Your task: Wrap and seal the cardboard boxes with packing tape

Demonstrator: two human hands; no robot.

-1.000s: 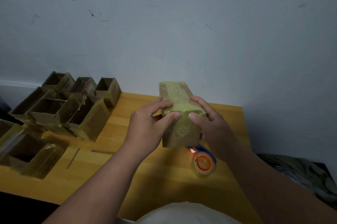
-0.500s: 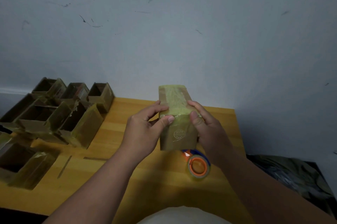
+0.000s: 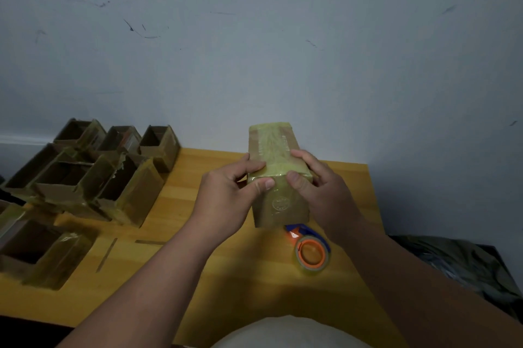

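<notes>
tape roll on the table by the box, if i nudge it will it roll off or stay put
The tape roll seems to lie flat on its side on the table, so a nudge would probably slide it, not roll it. Its thin ring looks light, so it should move easily. The blue and orange cutter sticking out may catch or pivot it.

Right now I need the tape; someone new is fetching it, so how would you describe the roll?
On the wooden table against the grey wall, look near the right end, just in front of the taped box held by both hands. The tape roll lies flat there, alone: a clear ring with an orange core on a blue dispenser, unlike the brown open boxes at left.
</notes>
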